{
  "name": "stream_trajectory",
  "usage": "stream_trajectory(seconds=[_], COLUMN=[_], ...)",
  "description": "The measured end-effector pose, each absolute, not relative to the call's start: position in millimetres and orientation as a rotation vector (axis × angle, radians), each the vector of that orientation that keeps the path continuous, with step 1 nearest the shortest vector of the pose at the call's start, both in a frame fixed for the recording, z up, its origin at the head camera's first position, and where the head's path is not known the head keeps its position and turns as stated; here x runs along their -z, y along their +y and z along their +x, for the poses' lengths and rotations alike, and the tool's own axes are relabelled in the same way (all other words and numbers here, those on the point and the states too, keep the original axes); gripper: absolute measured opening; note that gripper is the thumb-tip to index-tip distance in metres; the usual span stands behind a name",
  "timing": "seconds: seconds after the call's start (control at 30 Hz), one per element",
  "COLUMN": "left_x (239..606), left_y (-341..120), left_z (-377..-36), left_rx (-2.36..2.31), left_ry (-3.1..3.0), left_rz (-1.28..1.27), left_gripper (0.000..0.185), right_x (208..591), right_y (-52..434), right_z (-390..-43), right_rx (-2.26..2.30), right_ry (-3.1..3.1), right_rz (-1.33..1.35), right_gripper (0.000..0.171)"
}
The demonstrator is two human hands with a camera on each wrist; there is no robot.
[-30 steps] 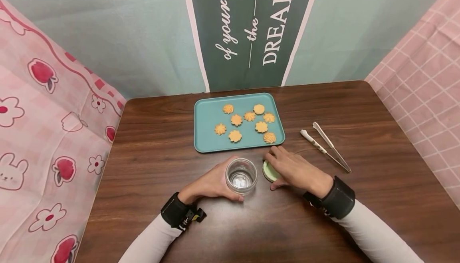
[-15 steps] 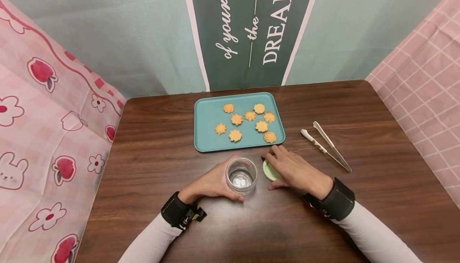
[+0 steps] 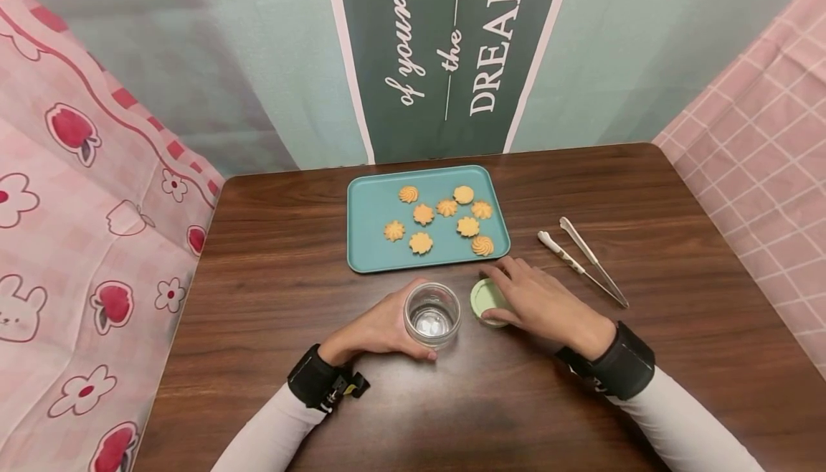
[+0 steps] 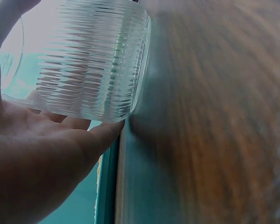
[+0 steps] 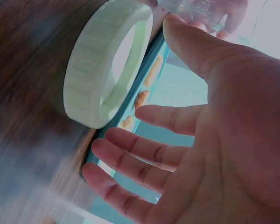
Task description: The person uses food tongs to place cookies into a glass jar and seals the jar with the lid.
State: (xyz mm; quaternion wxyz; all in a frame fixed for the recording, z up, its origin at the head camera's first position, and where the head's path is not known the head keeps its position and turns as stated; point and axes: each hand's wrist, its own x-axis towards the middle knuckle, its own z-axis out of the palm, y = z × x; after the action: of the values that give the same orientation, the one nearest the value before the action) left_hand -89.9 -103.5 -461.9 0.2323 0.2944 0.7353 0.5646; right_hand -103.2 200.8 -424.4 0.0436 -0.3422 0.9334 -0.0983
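Note:
In the head view, my left hand (image 3: 377, 327) holds an open glass jar (image 3: 432, 320) upright on the table, thumb and fingers around its side. Ribbed clear walls of this jar (image 4: 84, 60) show in the left wrist view. A light green screw lid (image 3: 484, 298) lies flat on the table just right of the jar. Over the lid hovers my right hand (image 3: 542, 303), partly covering it. The right wrist view shows that hand (image 5: 224, 126) with fingers spread and relaxed, apart from the lid (image 5: 84, 70), nothing in its grasp.
Behind the hands is a teal tray (image 3: 368, 253) with several flower-shaped cookies (image 3: 421, 243). Metal tongs (image 3: 587, 264) with pale handles lie to the right. The wooden table (image 3: 271, 242) meets a fabric backdrop at its far edge.
My right hand has let go of the green lid and shifted slightly up and right, uncovering more of it. The left hand and jar have stayed in place.

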Motion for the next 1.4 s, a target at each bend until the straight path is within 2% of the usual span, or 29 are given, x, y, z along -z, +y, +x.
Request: stream_trajectory(seconds=[0.47,0.97,1.4], left_x=[461,462,460], left_y=[-105,-105,-105], left_z=[-90,-89,-88], left_rx=[-1.577,-1.578,-1.577], left_ry=[1.998,1.989,1.997], left_rz=[0.817,0.825,0.825], left_gripper=[0.090,0.091,0.090], right_x=[414,419,432], right_y=[229,260,281], right_z=[-106,-111,-110], right_rx=[0.331,0.301,0.317], right_ry=[2.991,3.180,3.213], right_rz=[-1.037,-0.831,-0.433], right_gripper=[0.060,0.081,0.086])
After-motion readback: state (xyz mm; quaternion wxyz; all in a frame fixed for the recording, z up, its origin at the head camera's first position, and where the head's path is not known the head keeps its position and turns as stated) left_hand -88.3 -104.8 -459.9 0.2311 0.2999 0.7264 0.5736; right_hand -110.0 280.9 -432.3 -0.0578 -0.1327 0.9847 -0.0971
